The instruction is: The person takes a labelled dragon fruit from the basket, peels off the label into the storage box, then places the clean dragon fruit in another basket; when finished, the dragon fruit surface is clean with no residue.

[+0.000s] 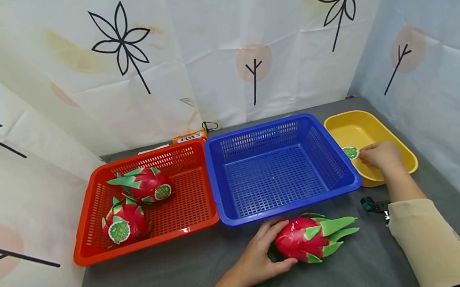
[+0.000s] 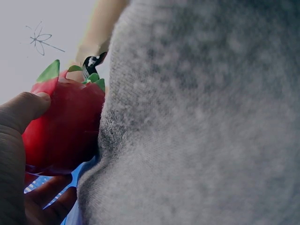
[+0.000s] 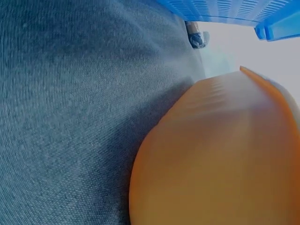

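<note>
Grasping the fruit (image 1: 305, 239) by its blunt end, the left grip (image 1: 261, 257) could let it roll away while the right grip (image 1: 385, 156) pinches a sticker (image 1: 350, 152).

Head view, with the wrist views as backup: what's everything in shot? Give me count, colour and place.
Table: 1, grey, under everything
Curtain: white with plant prints, behind and along the sides
Red basket: 1, red, left
Blue basket: 1, blue, middle
Tub: 1, yellow, right
Dragon fruit: 3, pink-red and green, two in the red basket, one on the table
Sticker: 3 visible, green and white, one on each basketed fruit, one by the tub's left edge
Packet: 1, orange, behind the red basket, partly hidden
Black device: 1, black, by the right cuff
Sleeve: 2, beige, on both arms
Left hand: 1, bare, gripping the nearest fruit
Right hand: 1, bare, pinching the loose sticker
</note>
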Demonstrator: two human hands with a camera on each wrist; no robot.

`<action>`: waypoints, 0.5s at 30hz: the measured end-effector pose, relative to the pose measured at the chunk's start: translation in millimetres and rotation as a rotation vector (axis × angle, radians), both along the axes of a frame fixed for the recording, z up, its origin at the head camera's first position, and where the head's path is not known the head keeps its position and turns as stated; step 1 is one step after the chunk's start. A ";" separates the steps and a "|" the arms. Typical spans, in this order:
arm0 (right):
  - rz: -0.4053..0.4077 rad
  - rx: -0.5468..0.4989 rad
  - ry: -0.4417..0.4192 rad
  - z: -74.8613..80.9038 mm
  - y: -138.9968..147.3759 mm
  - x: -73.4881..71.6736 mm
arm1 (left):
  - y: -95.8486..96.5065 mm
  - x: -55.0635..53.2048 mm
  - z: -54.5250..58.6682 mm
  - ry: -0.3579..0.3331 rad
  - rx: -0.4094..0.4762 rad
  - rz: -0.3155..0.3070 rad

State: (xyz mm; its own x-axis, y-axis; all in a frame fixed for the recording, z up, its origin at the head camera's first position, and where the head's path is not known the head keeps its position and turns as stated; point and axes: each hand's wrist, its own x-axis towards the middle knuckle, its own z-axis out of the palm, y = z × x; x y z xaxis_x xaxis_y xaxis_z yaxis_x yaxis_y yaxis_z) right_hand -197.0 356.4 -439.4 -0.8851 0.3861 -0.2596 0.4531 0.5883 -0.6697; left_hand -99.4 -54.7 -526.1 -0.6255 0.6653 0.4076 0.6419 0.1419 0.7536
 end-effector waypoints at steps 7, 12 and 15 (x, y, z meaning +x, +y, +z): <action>0.005 0.153 0.007 1.6 -6.3 5.9 | -0.2 0.6 0.5 0.024 0.004 -0.004; -0.046 0.085 0.007 13.1 -13.9 13.4 | -0.4 0.0 -0.3 0.057 0.009 0.000; -0.071 0.024 0.028 19.6 -18.5 19.0 | -0.9 -0.1 -0.4 0.069 0.010 0.002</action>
State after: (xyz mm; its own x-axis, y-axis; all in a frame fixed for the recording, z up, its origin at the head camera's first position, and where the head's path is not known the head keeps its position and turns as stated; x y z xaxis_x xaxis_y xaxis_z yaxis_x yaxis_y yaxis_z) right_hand -178.0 337.9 -419.8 -0.8621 0.4543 -0.2247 0.4755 0.5716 -0.6687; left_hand -99.5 -55.6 -526.5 -0.5966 0.6601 0.4565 0.6924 0.1357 0.7086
